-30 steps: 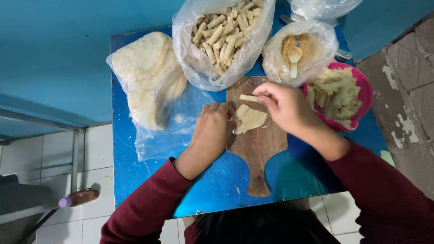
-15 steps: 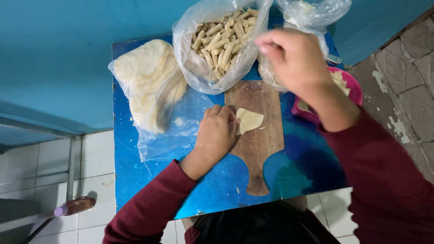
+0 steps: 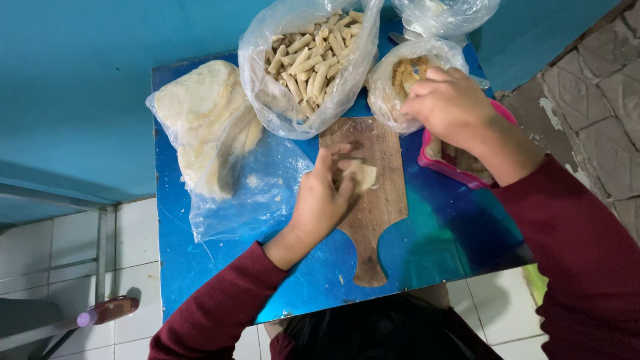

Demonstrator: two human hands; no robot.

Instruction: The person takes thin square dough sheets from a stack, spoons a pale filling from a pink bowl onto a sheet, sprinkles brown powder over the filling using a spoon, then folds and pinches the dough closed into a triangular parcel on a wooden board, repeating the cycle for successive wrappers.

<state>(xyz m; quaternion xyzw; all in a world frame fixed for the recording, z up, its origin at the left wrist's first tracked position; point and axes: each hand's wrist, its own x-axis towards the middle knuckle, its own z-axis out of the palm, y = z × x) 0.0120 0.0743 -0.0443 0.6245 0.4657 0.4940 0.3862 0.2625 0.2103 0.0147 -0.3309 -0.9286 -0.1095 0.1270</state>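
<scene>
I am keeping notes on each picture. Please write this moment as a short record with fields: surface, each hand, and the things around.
surface: blue table with a wooden board
left hand: fingers on a pale dough sheet on the board
right hand: at a small bag of filling, above a pink bowl
around: bag of finished rolls; bag of dough sheets

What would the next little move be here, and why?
Probably the right hand scoops filling from the small bag and carries it to the wrapper. The left hand pins that wrapper flat on the wooden board, and it looks bare.
</scene>
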